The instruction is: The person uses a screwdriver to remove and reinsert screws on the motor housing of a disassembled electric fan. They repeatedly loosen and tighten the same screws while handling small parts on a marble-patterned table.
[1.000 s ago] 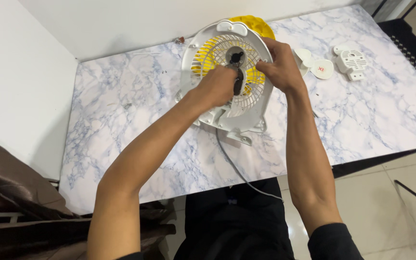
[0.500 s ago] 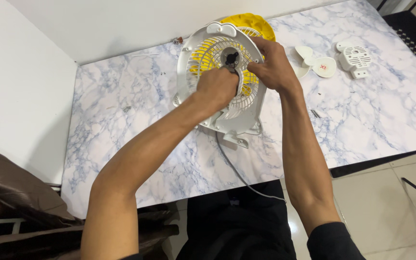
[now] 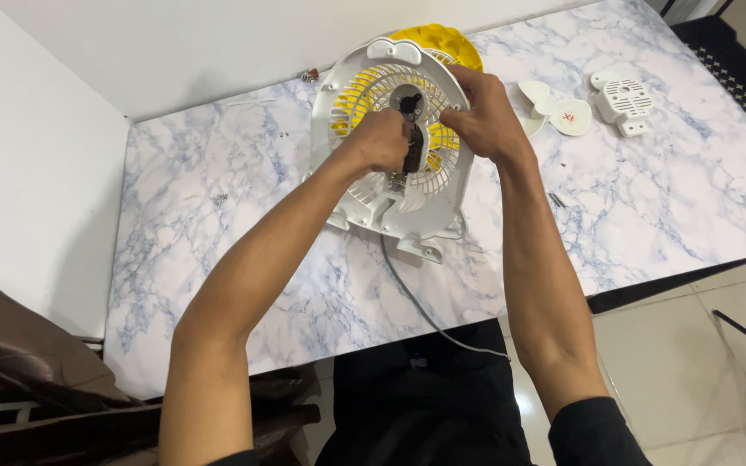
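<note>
Fan housing (image 3: 390, 185), white and round with a grille back, is lying flat on the marble-pattern table (image 3: 649, 207), toward the 12 o'clock edge near the wall. You can see yellow blades (image 3: 364, 91) through the grille slots, and a yellow front piece (image 3: 442, 41) peeks out past the housing's 1 o'clock rim.

Both hands are right over the middle of the housing. Left hand (image 3: 382, 140) comes in from 7 o'clock and has its fingers curled shut around a dark tool (image 3: 411, 154) that stands against the hub, just below the round dark opening (image 3: 409, 102) in the centre. Right hand (image 3: 485, 116) reaches in from 5 o'clock and sits at the 3 o'clock side of the hub, fingers bent and pinching toward that same spot. Can't really tell whether it's actually gripping the tool or just pressing on the grille beside it, since the fingertips are tucked under.

A grey cord (image 3: 429, 315) runs out from the housing's 6 o'clock foot and off the table edge toward the person.

Over at 3 o'clock from the fan, well apart from it, there's a white fan-blade piece (image 3: 554, 108) with a red mark, and just beyond it a small white vented cover (image 3: 623, 99). A few tiny screws (image 3: 219, 198) are scattered at 9 o'clock.
</note>
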